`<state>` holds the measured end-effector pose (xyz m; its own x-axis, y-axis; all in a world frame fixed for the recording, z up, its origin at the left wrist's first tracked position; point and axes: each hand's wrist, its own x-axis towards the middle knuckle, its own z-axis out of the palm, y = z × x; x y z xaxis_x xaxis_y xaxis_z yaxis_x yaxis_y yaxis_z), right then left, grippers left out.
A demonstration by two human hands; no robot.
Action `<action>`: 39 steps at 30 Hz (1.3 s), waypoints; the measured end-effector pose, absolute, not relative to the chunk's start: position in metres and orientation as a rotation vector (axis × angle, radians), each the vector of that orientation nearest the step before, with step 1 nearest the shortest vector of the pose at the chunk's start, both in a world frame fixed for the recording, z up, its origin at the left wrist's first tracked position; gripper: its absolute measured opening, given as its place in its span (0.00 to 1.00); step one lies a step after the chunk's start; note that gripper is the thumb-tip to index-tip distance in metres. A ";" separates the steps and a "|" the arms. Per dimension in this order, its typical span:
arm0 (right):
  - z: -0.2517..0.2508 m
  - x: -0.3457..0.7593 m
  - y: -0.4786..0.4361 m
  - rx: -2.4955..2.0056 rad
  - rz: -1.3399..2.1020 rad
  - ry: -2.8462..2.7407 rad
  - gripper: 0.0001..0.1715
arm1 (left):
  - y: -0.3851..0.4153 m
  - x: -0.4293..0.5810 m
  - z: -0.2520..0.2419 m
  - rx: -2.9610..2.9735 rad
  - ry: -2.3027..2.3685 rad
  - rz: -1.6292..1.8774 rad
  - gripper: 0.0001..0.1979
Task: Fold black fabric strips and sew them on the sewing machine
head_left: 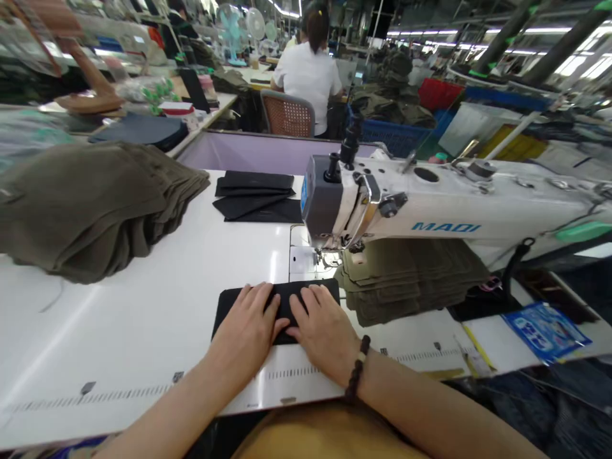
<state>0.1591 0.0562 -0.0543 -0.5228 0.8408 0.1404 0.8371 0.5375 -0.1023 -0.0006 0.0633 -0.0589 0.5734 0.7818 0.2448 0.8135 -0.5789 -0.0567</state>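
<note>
A black fabric piece (229, 305) lies flat on the white sewing table (157, 319), just in front of the needle plate. My left hand (248, 328) rests on its left half, fingers stretched flat. My right hand (322, 328) presses the right half, fingers spread, with a dark bead bracelet (357, 370) on the wrist. The white sewing machine (430, 204) stands right behind the piece; its presser foot (322, 255) is a short way beyond my fingertips.
A stack of olive cut pieces (406, 280) sits under the machine arm. Olive garments (90, 204) are piled at the left. More black pieces (255, 194) lie at the table's far side. A blue packet (545, 331) lies at right. A person in white (310, 70) sits ahead.
</note>
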 end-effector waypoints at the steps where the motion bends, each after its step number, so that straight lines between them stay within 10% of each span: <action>1: -0.058 0.158 0.054 -1.447 0.027 -2.564 0.27 | 0.061 -0.001 -0.067 -2.634 -1.320 -0.362 0.20; 39: -0.051 0.231 0.099 -0.932 0.027 -2.741 0.12 | 0.139 0.037 -0.050 -2.899 -1.138 -0.075 0.15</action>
